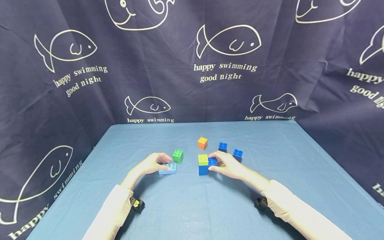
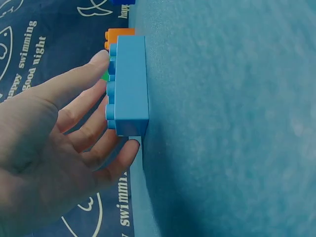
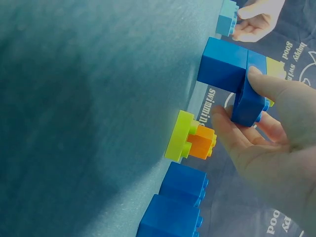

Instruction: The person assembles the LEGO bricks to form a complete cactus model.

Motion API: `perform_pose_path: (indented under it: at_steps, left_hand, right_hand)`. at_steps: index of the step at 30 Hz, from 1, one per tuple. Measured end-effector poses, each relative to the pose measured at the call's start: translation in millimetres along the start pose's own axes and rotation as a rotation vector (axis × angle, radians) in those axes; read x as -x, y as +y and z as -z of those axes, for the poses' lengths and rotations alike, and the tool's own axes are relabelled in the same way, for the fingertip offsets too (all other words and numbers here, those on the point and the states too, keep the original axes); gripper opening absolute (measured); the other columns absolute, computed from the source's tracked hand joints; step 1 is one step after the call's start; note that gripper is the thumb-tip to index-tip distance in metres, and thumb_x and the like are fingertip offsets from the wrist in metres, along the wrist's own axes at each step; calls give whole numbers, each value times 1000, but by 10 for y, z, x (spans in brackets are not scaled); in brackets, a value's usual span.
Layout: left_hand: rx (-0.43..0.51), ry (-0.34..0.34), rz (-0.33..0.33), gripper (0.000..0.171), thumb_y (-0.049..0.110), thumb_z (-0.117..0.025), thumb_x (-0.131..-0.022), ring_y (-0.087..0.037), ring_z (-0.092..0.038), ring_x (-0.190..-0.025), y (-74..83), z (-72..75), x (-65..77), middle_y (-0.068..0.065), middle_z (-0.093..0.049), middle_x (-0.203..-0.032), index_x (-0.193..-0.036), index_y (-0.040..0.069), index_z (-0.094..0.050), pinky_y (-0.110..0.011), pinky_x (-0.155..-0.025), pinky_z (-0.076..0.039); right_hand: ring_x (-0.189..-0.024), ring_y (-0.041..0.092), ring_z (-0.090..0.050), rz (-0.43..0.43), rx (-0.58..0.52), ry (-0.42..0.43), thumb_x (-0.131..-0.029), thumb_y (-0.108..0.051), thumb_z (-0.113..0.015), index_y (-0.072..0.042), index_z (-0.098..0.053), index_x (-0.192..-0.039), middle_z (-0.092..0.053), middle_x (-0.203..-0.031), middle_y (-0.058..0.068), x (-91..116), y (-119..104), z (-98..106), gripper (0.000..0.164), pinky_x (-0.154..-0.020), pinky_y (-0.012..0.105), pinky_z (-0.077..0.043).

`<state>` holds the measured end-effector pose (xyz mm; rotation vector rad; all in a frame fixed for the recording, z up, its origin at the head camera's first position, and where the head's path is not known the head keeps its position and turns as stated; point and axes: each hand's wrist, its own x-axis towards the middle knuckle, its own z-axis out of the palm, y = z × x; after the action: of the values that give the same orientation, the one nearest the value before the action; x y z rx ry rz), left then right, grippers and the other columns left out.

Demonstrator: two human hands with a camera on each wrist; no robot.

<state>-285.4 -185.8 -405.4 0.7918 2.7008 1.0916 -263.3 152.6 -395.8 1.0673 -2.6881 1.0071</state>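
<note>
My right hand (image 1: 226,164) pinches a blue brick (image 3: 251,98) between thumb and fingers. That brick overhangs the right side of a small stack, resting on a lower blue brick (image 3: 222,63) with a yellow-green brick (image 1: 203,159) on top. Over a light blue brick (image 2: 132,84) hovers my left hand (image 1: 154,163), its thumb by the studs and its fingers loosely bent around the far side and end. The light blue brick sits flat on the table; whether the fingertips touch it I cannot tell.
Behind the left hand stands a green brick (image 1: 178,156), and farther back an orange brick (image 1: 202,143). Two blue bricks (image 1: 223,146) (image 1: 238,154) lie beyond the right hand. A low lime brick (image 3: 179,136) is partly hidden under that hand. Dark fish-print cloth (image 1: 228,100) borders the blue table (image 1: 192,206).
</note>
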Motion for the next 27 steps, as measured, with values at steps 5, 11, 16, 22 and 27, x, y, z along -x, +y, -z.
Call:
perform_pose_path:
  at_steps: [5, 11, 16, 22, 27]
  left_hand:
    - [-19, -31, 27, 34, 17, -76, -77, -25, -63, -95, -21, 6, 6, -12, -69, -101, -106, 2, -65, -39, -87, -49]
    - [-58, -48, 59, 39, 19, -78, -74, -19, -61, -90, -36, -10, 17, -11, -69, -102, -107, 3, -67, -32, -82, -48]
    - [-64, -55, 70, 41, 19, -80, -72, -13, -58, -84, -28, -11, 24, -10, -70, -101, -107, 1, -67, -27, -77, -46]
    - [-57, -56, 67, 38, 18, -79, -72, -8, -54, -77, -25, -4, 19, -8, -69, -94, -104, 0, -68, -23, -72, -44]
    - [-45, -48, 59, 36, 20, -77, -75, -10, -56, -81, -21, 9, 19, -8, -69, -96, -104, 1, -66, -24, -75, -44]
  right_hand:
    - [-93, 24, -60, -3, 4, 2, -84, -22, -70, -3, -58, -116, -62, -116, 15, 4, 5, 2, 39, -78, 36, -55]
    - [-93, 24, -61, -5, 11, 4, -84, -22, -70, -3, -58, -116, -63, -115, 14, 21, 6, -6, 39, -77, 33, -55]
    - [-94, 25, -61, -15, 6, 3, -84, -21, -70, -2, -58, -116, -62, -115, 14, 28, -15, -3, 39, -78, 34, -55]
    - [-95, 26, -61, -18, -5, 8, -83, -18, -71, -2, -58, -116, -63, -115, 14, 19, -15, -5, 38, -78, 36, -55]
    - [-92, 25, -61, 6, 0, 18, -83, -16, -71, -1, -58, -114, -63, -113, 15, 4, 0, -9, 37, -77, 36, -55]
